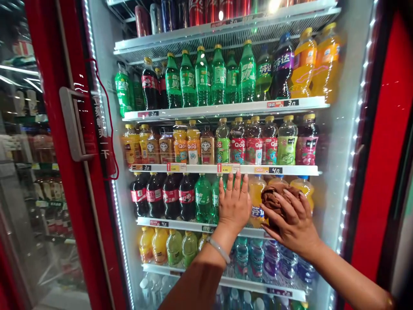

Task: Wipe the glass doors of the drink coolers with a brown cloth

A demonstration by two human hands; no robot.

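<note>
My left hand point(234, 209) is stretched flat with its fingers pointing up, a pale bangle point(219, 250) on the wrist. Its fingertips reach the front edge of a white shelf point(303, 171), seemingly against the price strip. In my right hand point(293, 224) is a bunched brown cloth point(273, 199), the fingers curled over it. That cloth sits just in front of orange soda bottles point(257, 193) on the row below the shelf edge. Juice bottles with Qoo labels point(238, 144) stand on the shelf above my hands.
A lit drinks cooler surrounds both hands, with cola bottles point(187, 198) and green soda bottles point(203, 196) to the left. Its red-framed door stands open at left, with a grey handle point(72, 125) and a red cord point(108, 103). Cans point(196, 13) line the top shelf.
</note>
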